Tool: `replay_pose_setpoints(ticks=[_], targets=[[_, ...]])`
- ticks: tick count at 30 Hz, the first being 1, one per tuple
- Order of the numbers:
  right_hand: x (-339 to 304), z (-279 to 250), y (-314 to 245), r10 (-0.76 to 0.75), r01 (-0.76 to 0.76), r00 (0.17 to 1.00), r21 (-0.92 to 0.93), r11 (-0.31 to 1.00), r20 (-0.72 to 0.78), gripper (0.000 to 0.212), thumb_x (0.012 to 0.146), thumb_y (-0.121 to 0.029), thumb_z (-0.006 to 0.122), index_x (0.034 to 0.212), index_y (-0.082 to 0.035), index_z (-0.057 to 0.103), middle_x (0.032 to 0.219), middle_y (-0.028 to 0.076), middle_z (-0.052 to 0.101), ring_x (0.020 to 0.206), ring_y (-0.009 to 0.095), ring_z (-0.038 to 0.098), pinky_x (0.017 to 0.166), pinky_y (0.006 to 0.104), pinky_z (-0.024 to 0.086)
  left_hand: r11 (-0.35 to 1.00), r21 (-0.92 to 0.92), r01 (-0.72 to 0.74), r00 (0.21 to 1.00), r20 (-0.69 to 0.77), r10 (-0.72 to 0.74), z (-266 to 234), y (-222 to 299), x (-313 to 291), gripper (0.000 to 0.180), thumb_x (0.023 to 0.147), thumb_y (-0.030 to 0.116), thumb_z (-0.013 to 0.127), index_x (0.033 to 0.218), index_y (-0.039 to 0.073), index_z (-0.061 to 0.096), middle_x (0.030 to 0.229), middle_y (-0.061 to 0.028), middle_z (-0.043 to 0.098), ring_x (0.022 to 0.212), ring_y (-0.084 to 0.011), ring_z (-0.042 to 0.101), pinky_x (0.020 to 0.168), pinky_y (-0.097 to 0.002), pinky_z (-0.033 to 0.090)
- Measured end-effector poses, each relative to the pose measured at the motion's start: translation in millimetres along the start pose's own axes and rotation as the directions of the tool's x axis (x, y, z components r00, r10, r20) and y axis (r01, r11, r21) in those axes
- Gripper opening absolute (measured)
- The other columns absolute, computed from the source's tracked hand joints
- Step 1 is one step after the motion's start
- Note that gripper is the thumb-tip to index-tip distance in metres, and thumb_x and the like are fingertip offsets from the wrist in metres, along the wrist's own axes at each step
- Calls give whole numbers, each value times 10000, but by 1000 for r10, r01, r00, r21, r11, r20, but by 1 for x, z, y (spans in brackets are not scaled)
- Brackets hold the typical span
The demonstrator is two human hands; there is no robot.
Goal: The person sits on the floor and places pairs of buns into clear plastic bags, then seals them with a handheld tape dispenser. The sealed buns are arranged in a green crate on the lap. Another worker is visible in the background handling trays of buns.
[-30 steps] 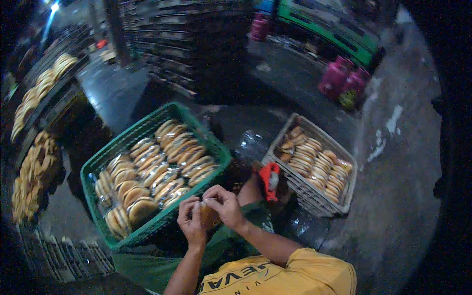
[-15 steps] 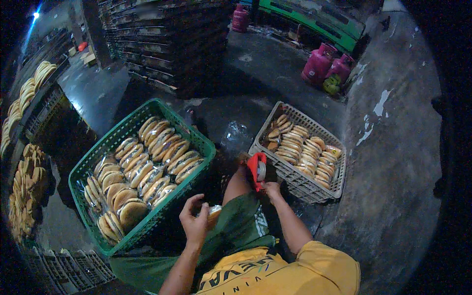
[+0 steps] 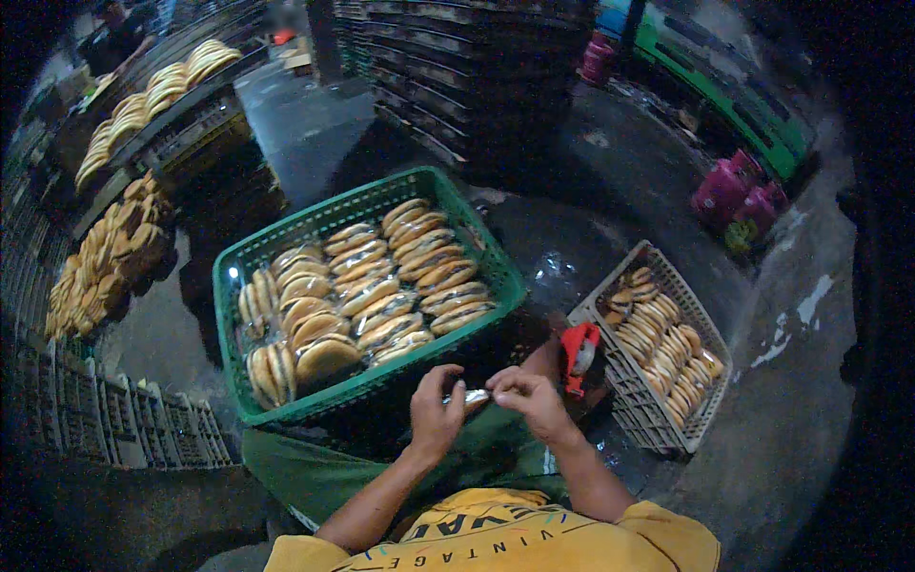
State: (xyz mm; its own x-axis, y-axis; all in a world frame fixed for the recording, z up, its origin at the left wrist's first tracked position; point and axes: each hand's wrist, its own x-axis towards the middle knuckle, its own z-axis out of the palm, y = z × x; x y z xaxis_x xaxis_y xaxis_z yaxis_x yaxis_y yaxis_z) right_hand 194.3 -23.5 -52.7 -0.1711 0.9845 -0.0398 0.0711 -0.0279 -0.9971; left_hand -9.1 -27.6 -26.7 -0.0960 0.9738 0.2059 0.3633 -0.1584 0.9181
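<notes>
— Since half a second ago our right hand (image 3: 537, 400) has come back from the red tape dispenser (image 3: 579, 355) and met our left hand (image 3: 434, 415) in front of us again.

— Yes, and both now pinch the small wrapped bun packet (image 3: 474, 397) between them, fingers closed on its ends, over the green cloth (image 3: 381, 472) on our lap.

— Earlier the left held that packet alone, with the right away at the grey crate's corner.

— Our view has swung too: we look more to the left now, so the green crate (image 3: 477, 248) sits nearly centred just beyond our hands.

— It holds rows of wrapped buns (image 3: 372, 291), standing on edge.

— To our right, the dispenser hangs at the near corner of the grey crate (image 3: 701, 419), which holds more buns in rows (image 3: 662, 343).

— Farther left, we see racks with unwrapped buns (image 3: 110, 257) piled up.

— At the back stands a dark stack of trays (image 3: 467, 67), with pink gas cylinders (image 3: 739, 191) on the wet floor (image 3: 610, 172) to the right.
</notes>
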Motion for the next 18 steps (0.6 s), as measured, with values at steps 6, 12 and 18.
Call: replay_pose_setpoints(ticks=[6,12,18], targets=[[15,66,-59,-292,288,956,-324,901,36,255,763,-51,771,1003,-43,682,1072,79,632,969,184,606,884,306,474,998,-50,37,995,-85,-42,-35,5,-1,201,858,53,668,1050,4,631,931,-129,680,873,-224,684,781,-343,534],[37,87,-66,-307,327,943,-204,923,126,280,759,-156,814,960,-25,669,974,93,654,946,225,634,869,345,497,848,-494,193,981,126,-150,-75,-5,5,360,842,102,744,1163,38,593,1088,-77,645,1035,-177,610,919,-335,495],[124,133,-52,-384,374,923,-237,897,3,299,859,-236,750,813,-7,563,789,74,575,718,194,534,701,352,461,984,-178,-25,975,-222,-15,-149,-30,25,579,744,113,840,1248,32,567,1209,-144,607,1086,-229,612,927,-346,505]])
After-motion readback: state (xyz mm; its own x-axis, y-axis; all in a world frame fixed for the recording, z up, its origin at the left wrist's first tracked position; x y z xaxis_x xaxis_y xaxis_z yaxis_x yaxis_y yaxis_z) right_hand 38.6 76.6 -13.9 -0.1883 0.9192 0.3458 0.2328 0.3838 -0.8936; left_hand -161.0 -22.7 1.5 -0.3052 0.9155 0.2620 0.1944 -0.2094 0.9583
